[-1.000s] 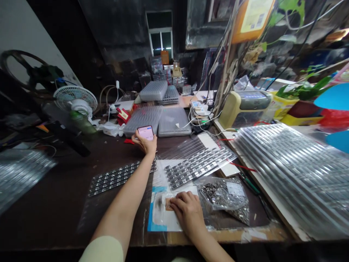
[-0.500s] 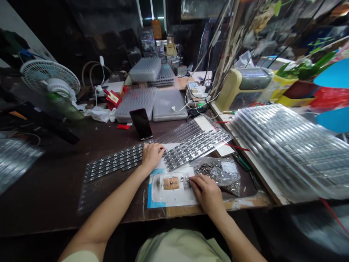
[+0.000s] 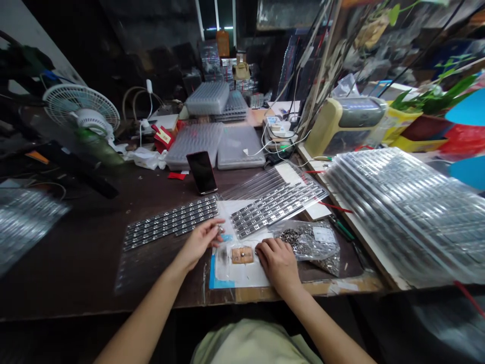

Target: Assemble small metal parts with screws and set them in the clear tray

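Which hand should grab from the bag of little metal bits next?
Probably the right hand: it lies just beside the bag, while the left hand is farther off, near the metal strips.

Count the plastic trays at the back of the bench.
4: front-left tray, front-right tray, rear-left tray, rear-right tray. More may be hidden stacked beneath them.

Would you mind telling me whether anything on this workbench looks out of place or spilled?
A small red slip lies loose on the dark workbench near the propped phone, apart from the other items, so it looks stray.
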A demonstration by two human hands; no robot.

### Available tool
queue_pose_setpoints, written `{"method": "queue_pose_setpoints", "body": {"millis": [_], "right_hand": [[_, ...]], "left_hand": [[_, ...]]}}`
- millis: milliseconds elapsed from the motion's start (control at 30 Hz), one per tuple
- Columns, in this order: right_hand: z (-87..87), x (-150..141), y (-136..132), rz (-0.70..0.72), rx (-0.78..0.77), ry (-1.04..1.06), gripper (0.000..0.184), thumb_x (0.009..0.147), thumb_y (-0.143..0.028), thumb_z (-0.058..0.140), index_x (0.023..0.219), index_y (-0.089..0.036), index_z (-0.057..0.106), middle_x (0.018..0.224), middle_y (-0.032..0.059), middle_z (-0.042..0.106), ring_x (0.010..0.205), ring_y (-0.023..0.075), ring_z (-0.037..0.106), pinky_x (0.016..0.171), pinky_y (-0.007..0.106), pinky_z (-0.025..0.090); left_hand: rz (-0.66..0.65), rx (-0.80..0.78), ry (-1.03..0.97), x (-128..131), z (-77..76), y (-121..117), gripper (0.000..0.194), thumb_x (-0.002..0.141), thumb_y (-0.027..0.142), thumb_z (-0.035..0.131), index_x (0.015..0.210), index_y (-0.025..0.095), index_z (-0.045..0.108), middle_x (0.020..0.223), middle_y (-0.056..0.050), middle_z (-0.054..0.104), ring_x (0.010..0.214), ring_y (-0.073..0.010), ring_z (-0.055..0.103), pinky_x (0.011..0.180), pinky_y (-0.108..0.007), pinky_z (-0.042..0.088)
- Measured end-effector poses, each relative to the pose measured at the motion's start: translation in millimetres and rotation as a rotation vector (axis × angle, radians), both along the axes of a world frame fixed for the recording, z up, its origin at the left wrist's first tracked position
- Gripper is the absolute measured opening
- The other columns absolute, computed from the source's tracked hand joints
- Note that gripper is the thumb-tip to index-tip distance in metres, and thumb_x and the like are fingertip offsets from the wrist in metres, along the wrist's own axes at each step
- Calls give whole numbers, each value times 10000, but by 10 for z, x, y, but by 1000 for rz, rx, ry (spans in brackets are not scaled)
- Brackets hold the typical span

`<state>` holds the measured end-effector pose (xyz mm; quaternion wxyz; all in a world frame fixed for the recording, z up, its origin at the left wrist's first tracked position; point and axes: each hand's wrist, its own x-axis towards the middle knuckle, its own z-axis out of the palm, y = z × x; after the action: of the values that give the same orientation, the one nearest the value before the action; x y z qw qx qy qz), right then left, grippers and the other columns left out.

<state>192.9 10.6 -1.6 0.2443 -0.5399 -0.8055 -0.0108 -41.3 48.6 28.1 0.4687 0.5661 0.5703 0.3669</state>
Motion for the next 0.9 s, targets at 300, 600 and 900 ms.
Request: {"method": "queue_pose_setpoints", "body": {"millis": [300, 600, 900], "right_hand": [[-29, 32, -20, 18, 4, 267, 149, 894, -198, 457, 861, -184, 602, 802, 44, 609, 771, 166, 515, 711, 286, 375], [-40, 50, 0, 87, -33, 394, 166, 909, -202, 455, 907, -206, 621, 918, 61, 638, 874, 171, 576, 779, 298, 456], [-33, 38, -2, 89, -70, 388, 172, 914, -240, 468, 920, -203, 635, 895, 61, 642, 854, 173, 569, 766, 300, 451]], "left_hand": [[3, 192, 180, 326, -232, -551, 208, 855, 312, 528, 949, 210, 682, 955, -80, 670, 845, -196, 643, 718, -316, 546], [-23, 442, 465, 357, -278, -534, 184, 831, 215, 593, 963, 257, 714, 876, -56, 665, 838, -198, 630, 783, -328, 521], [-44, 429, 449, 473, -225, -530, 179, 838, 235, 589, 957, 265, 719, 843, -48, 655, 797, -179, 627, 751, -301, 522]]}}
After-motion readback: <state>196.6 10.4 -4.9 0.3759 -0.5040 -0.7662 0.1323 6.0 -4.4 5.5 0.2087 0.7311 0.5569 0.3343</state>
